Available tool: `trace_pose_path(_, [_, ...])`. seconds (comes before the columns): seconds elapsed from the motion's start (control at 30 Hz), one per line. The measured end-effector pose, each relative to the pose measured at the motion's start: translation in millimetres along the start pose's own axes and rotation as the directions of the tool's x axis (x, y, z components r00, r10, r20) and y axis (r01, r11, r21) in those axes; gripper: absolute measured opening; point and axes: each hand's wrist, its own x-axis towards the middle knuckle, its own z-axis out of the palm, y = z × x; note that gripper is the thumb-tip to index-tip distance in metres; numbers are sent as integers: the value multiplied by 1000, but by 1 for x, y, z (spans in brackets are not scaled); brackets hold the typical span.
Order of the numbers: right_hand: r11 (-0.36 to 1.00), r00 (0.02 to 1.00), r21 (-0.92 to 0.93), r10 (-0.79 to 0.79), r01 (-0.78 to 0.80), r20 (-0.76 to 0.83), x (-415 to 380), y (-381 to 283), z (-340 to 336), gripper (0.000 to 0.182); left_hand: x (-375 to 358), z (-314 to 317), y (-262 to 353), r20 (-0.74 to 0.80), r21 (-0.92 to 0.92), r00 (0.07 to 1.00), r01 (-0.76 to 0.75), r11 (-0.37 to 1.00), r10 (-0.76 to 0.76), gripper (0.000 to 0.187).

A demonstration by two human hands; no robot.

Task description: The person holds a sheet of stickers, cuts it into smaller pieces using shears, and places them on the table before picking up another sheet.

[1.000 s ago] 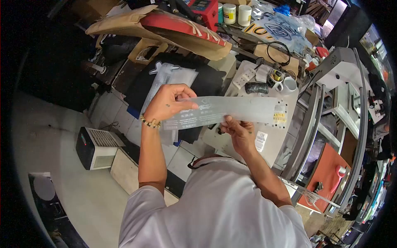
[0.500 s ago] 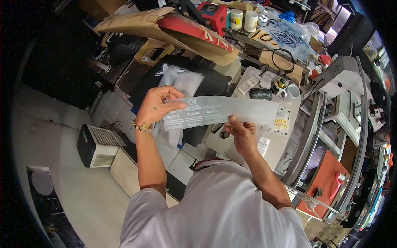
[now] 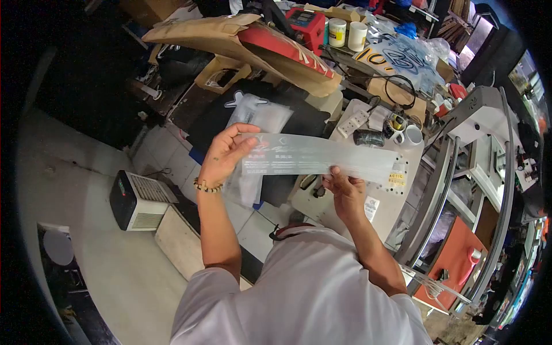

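A long translucent film strip (image 3: pixel 313 155), printed with rows of white logos and small lettering, stretches between my two hands. My left hand (image 3: pixel 227 154), wearing a beaded bracelet (image 3: pixel 207 186), pinches its left end with the thumb on top. My right hand (image 3: pixel 348 194) grips the lower edge right of the middle, thumb on the near face. Part of the strip runs on past the right hand, over the pale table. More clear film sheets (image 3: pixel 275 118) lie behind on a black surface (image 3: pixel 307 122), partly hidden by the strip.
A pale table (image 3: pixel 322 208) carries a power strip (image 3: pixel 352 123), a black-wrapped roll (image 3: pixel 368 137), a white mug (image 3: pixel 410 135) and printed pieces. Behind stands a red press (image 3: pixel 305 27) with brown paper (image 3: pixel 195 33). Metal rails (image 3: pixel 440 198) rise at the right; an air cooler (image 3: pixel 141 201) stands left.
The view has shifted slightly, so the surroundings sit a little further right and lower. The strip has tilted a little, its print catching the light differently. Both hands keep their hold.
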Motion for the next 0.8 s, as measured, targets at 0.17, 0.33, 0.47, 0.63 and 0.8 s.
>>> trace_pose_path(0.17, [998, 998, 32, -62, 62, -9, 1, 1, -6, 18, -8, 4, -13, 86, -180, 996, 42, 983, -27, 39])
trace_pose_path(0.33, [997, 997, 40, -72, 73, -34, 1, -2, -11, 19, -14, -1, -21, 92, -287, 995, 71, 955, -47, 43])
trace_pose_path(0.47, [995, 996, 44, -90, 91, -19, 2, -1, -16, 18, -17, -5, -25, 84, -233, 995, 67, 970, -48, 44])
trace_pose_path(0.63, [992, 994, 56, -108, 109, -15, 1, -4, -17, 18, -17, 3, -24, 47, -197, 999, 21, 980, -12, 41])
trace_pose_path(0.8, [994, 994, 38, -107, 107, -12, -2, -6, -21, 10, -12, 24, -27, -30, -161, 999, 19, 987, -24, 30])
